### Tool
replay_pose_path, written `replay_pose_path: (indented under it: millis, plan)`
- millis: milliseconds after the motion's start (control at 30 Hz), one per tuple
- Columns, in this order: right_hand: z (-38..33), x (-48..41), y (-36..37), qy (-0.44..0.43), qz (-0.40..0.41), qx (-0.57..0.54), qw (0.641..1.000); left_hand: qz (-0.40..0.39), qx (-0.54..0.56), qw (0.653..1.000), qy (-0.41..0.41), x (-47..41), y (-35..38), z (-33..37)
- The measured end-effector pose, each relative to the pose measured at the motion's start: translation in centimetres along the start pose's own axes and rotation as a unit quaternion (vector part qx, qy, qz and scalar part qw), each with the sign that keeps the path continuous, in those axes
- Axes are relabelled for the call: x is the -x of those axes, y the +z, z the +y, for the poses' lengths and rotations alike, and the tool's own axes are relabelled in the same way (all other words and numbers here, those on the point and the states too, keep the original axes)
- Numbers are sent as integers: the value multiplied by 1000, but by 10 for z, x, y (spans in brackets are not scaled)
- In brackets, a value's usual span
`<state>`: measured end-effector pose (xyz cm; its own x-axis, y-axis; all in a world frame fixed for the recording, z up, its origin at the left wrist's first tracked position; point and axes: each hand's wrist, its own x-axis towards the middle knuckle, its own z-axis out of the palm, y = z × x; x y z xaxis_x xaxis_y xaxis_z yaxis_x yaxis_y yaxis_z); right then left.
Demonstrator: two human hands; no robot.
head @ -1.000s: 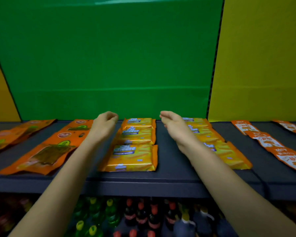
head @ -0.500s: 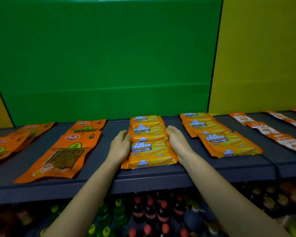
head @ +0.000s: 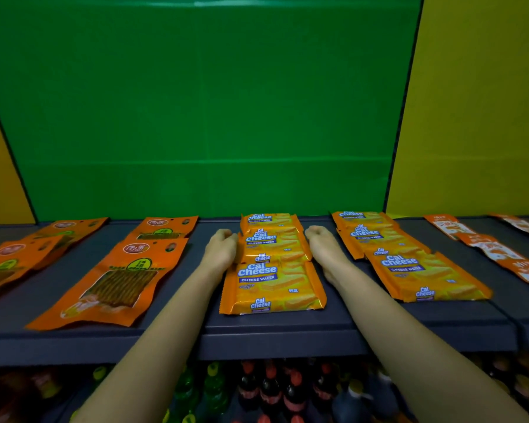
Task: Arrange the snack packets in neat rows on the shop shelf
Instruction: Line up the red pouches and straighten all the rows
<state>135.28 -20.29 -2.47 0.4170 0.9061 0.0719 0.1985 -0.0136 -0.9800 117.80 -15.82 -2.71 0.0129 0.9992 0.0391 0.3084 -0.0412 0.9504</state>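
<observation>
While L hand [head: 222,248] & R hand [head: 321,246] – fingers curled – flank pkts [head: 272,282], labels read "Cal Cheese".

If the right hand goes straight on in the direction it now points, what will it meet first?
Probably the green back panel. The right hand lies between two columns of Cal Cheese packets; the bare shelf ahead looks free to that panel, though depth is unclear.

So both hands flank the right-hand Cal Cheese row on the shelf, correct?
No. In the head view the left hand and right hand flank the left-hand Cal Cheese row on the shelf; the right-hand row lies beyond the right hand.
</observation>
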Motion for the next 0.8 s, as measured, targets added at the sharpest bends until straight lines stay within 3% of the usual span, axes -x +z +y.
replay_pose_path:
  millis: [267, 433, 800]
  plan:
    - [-3, -34, 10, -12, 9, 97, 995, -26, 12, 1000, 0, -33, 13, 5]
    - [5, -47, 14, -31, 4, 114, 993, -49, 76, 996, -13, -43, 15, 4]
    - [7, -45, 16, -47, -7, 122, 991, -42, 60, 997, 11, -43, 16, 2]
